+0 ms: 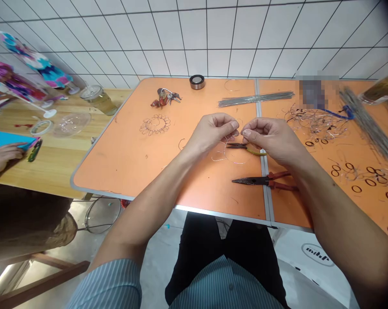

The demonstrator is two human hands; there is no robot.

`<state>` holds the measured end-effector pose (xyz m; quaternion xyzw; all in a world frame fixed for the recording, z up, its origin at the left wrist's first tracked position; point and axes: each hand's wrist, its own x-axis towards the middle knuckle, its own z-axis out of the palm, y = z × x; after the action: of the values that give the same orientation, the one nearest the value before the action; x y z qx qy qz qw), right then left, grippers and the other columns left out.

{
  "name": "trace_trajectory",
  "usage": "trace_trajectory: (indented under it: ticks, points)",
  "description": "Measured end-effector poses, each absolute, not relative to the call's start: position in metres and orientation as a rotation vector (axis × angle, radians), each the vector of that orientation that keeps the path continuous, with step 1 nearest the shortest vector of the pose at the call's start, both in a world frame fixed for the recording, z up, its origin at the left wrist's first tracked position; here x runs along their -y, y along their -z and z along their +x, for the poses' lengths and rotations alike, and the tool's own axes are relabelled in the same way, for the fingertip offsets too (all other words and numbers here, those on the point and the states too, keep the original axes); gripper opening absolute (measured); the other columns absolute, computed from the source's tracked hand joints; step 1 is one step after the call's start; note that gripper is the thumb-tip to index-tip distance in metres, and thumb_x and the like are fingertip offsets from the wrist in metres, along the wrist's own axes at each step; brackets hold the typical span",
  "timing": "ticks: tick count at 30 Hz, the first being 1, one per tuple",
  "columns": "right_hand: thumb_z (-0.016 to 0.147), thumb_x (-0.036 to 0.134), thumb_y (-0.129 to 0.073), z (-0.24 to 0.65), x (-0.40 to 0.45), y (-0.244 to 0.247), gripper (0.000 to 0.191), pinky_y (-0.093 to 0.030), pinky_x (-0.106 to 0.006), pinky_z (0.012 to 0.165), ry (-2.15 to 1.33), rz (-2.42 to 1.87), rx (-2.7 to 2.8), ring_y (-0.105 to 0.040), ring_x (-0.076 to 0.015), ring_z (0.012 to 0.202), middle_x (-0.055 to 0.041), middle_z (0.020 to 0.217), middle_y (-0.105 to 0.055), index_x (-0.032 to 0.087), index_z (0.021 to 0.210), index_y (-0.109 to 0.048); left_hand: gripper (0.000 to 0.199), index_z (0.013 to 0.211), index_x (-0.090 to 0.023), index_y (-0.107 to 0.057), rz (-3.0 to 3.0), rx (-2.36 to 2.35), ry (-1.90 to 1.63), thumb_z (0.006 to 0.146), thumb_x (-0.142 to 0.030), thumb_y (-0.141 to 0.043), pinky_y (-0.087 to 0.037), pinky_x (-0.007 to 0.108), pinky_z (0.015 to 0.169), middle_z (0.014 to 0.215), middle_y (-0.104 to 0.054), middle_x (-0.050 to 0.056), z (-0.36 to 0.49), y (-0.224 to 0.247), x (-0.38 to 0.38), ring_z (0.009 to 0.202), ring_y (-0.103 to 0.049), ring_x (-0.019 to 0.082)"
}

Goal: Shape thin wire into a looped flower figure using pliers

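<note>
Striped sleeves reach over the near edge of an orange table, with open tabletop to the left.
The left hand and right hand pinch thin wire between closed fingertips, its loop hanging over yellow-handled pliers.

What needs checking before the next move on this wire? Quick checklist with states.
1. Wire loop pinched by left hand and right hand: ok, both sets of fingertips meet at it.
2. Loop clear of the yellow-handled pliers: not ok, it hangs over them.
3. Red-handled needle-nose pliers free on the orange table: ok, lying just below the hands.
4. Wire ends: cannot tell, too thin to see.
5. Co-worker's hand apart from this work: ok, at the wooden table alongside.
</note>
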<state>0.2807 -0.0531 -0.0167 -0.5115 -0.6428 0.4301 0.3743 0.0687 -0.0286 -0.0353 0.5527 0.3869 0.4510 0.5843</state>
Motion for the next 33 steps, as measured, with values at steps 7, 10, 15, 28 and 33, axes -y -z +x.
trace_trajectory:
  ticks: [7,10,15,28,33]
  points:
    - [0.092,0.044,-0.092,0.2817,0.0506,0.0197,0.023,-0.048,-0.035,0.061,-1.134,-1.289,1.615,-0.063,-0.0180,0.065,-0.0025,0.080,-0.077,0.026,0.087,-0.079,0.010,0.091,-0.015,-0.077,1.310,-0.839,-0.970,0.094,-0.021,-0.084,-0.058,0.027,0.077,0.084,-0.082,0.006,0.0716,0.0371,0.0310,0.078,-0.076,0.014]
    - [0.094,0.050,-0.091,0.2833,0.0500,0.0198,0.028,-0.043,-0.034,0.057,-1.176,-1.284,1.620,-0.056,-0.0161,0.061,-0.0025,0.080,-0.075,0.027,0.087,-0.078,0.006,0.090,-0.015,-0.077,1.298,-0.854,-0.980,0.092,-0.016,-0.082,-0.058,0.027,0.077,0.082,-0.081,0.005,0.0721,0.0368,0.0314,0.077,-0.077,0.015]
    - [0.093,0.060,-0.091,0.2868,0.0496,0.0168,0.037,-0.043,-0.034,0.056,-1.163,-1.287,1.648,-0.054,-0.0162,0.062,-0.0047,0.087,-0.079,0.027,0.086,-0.077,0.005,0.090,-0.016,-0.077,1.297,-0.892,-1.001,0.090,-0.015,-0.082,-0.059,0.028,0.076,0.081,-0.080,0.005,0.0717,0.0356,0.0313,0.076,-0.077,0.016]
    - [0.088,0.042,-0.093,0.2807,0.0503,0.0189,0.022,-0.046,-0.033,0.058,-1.104,-1.355,1.687,-0.060,-0.0168,0.064,-0.0011,0.075,-0.074,0.027,0.082,-0.079,0.013,0.086,-0.016,-0.079,1.369,-0.903,-0.978,0.090,-0.024,-0.088,-0.059,0.026,0.073,0.084,-0.081,0.006,0.0713,0.0365,0.0313,0.075,-0.073,0.013]
    - [0.091,0.046,-0.091,0.2796,0.0519,0.0197,0.026,-0.043,-0.034,0.060,-1.035,-1.384,1.735,-0.058,-0.0176,0.066,-0.0011,0.074,-0.071,0.026,0.081,-0.077,0.033,0.085,-0.017,-0.079,1.341,-0.954,-1.032,0.088,-0.043,-0.097,-0.057,0.026,0.069,0.081,-0.079,0.004,0.0738,0.0374,0.0311,0.068,-0.069,0.012]
